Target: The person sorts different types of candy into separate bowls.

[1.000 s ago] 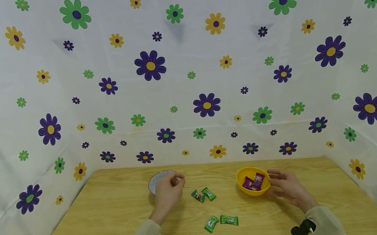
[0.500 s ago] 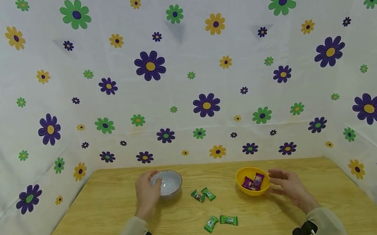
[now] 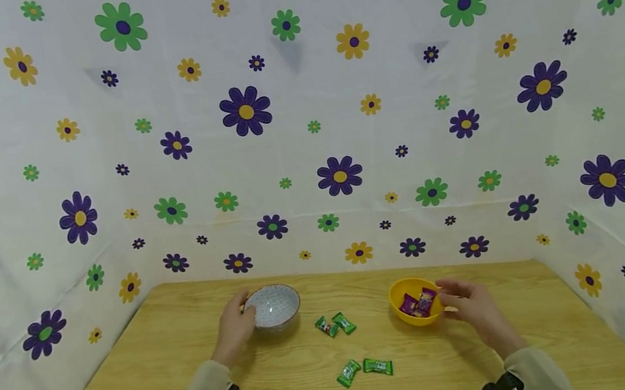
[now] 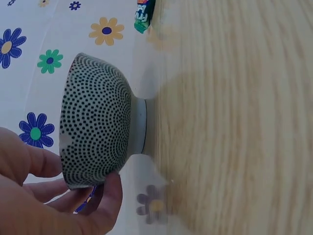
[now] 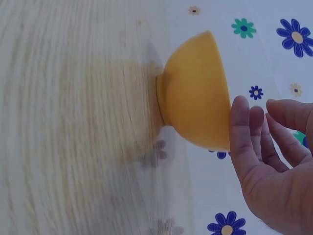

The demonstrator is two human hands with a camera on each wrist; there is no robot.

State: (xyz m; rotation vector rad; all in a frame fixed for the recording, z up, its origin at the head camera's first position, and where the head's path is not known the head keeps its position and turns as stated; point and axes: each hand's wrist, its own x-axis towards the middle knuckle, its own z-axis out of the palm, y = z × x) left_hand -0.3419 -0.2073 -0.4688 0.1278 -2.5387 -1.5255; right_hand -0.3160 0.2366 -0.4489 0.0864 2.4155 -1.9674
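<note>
Left hand: grips the left side of the speckled bowl, digits at the lip and against the outer wall.
Right hand: fingers loosely extended at the right rim of the yellow bowl, the forefinger seemingly touching it, not clamped round it.
Both hands: well apart, one at each bowl.
Speckled bowl: upright, on the person's left; it seems to rest on the tabletop.
Yellow bowl: upright on the tabletop, to the right, with purple sweets inside.
Green sweets: four between the bowls, one pair farther off, the other nearer the person.
Step in hand: by my reading, steadying or placing the bowls; the green sweets lie outside both.
Next move: shifting the yellow bowl would call for a firmer right-hand grip; picking up a green sweet would call for a freed hand.
Head view alone: the purple sweets and how all four green ones lie.
Left wrist view alone: dark dots ringing the speckled bowl's outside and its pale foot.
Right wrist view alone: clear space between right thumb and forefinger, and the yellow bowl's foot meeting the wood.
</note>
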